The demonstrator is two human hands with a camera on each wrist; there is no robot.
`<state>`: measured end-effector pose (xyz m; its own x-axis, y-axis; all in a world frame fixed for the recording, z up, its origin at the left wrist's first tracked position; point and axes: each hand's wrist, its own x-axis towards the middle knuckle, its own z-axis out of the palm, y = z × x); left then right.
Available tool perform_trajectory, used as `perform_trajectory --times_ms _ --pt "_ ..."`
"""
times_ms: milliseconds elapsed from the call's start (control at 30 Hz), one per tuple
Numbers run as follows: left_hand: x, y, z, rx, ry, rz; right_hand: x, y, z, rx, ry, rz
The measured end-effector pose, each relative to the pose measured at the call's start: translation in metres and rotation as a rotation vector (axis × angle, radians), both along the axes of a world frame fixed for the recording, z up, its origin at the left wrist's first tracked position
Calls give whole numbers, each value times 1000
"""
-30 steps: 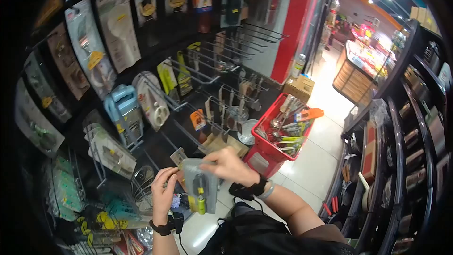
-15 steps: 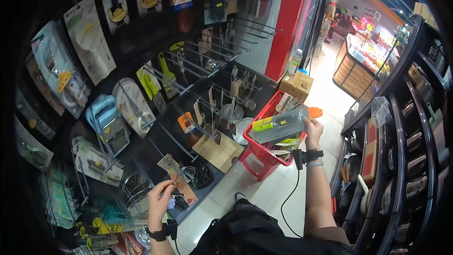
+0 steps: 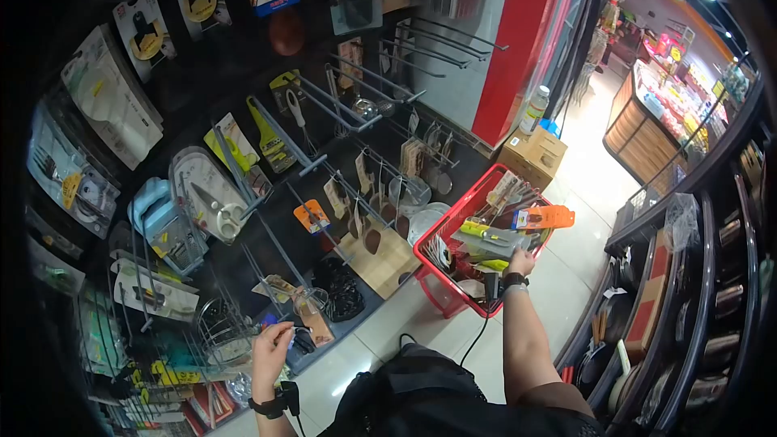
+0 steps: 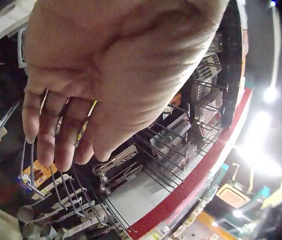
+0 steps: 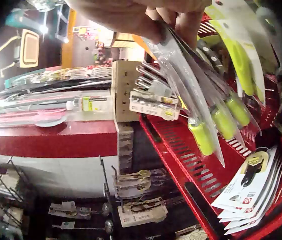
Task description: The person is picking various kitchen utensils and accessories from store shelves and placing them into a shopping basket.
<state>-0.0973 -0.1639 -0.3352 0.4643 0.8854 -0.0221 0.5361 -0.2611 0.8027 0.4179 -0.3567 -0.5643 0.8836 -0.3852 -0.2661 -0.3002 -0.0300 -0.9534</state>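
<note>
My right hand [image 3: 522, 261] pinches the end of several clear plastic packs [image 5: 201, 95], each holding a tool with a lime-green handle [image 5: 201, 136]. It is over the red shopping basket [image 3: 437, 263], and the packs overlap the basket's contents. What kind of tool sits inside the packs I cannot tell. White cards with black-and-yellow items [image 5: 251, 180] lie in the basket beside them. My left hand [image 3: 271, 352] hovers near the lower hooks of the rack, its fingers loosely bent and nothing in them; its palm [image 4: 111, 65] fills the left wrist view.
A dark rack with metal hooks [image 3: 307, 166] carries hanging kitchen tools on the left. A wooden board [image 3: 376, 263] leans low beside the basket. Behind the basket stands a cardboard box [image 3: 530, 154] with a bottle [image 3: 534, 109] on it. Shelves of pans [image 3: 696, 307] line the right.
My right hand has carried the packs from in front of my body, near my left hand, rightward and down into the basket area. My left hand stays low by the rack.
</note>
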Motion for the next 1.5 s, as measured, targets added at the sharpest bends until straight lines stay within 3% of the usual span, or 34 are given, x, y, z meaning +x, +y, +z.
perform_trajectory --times_ms 33,100,233,300,367,400,433,633,800,867,933,967,1000,1033,1067,1133,1167,1200,1267,1367,1500 --pt "2 -4 -1 -3 4 14 14 -5 -36 21 52 -16" --pt "4 -9 -4 14 43 27 8 -7 -22 -163 95 -28" --pt "1 -17 -14 -26 52 66 31 -39 -51 -282 18 160" --pt "-4 -18 -19 -82 40 109 38 -60 -65 -520 -14 245" --pt "-8 -16 -18 -87 33 111 26 -73 -57 -353 40 255" --pt "-10 -16 -17 -91 28 111 22 -80 -54 -386 120 277" --pt "-14 -14 -16 -88 27 113 5 -80 -25 -229 190 295" --pt "-35 -6 -12 -10 10 194 -22 -74 -14 175 173 350" --pt "-51 -2 -8 -27 -3 218 -38 -61 -13 51 195 301" --pt "-58 0 -4 2 0 221 -36 -58 -21 -252 142 220" --pt "-71 0 0 55 4 267 -50 -56 10 -383 72 341" --pt "-78 3 -3 97 -3 272 -33 -62 -31 -524 31 341" --pt "-88 6 -3 146 -7 286 32 -109 -169 -985 -190 680" --pt "-94 7 4 167 -56 365 35 -113 -174 -1031 -348 682" --pt "-98 9 12 190 -106 445 7 -86 -121 -587 -67 369" --pt "-116 20 16 290 -258 659 12 -103 -125 -1658 -523 850" --pt "-128 27 15 349 -358 744 9 -100 -110 -1840 -611 911" --pt "-141 36 12 401 -445 837 37 -102 -120 -1777 -488 1079" --pt "-164 49 14 475 -511 986 23 -86 -83 -469 197 652" --pt "-195 88 9 540 -558 991 23 -47 -60 -448 116 681" --pt "-215 135 26 455 -545 800 11 -26 -38 -411 9 663"
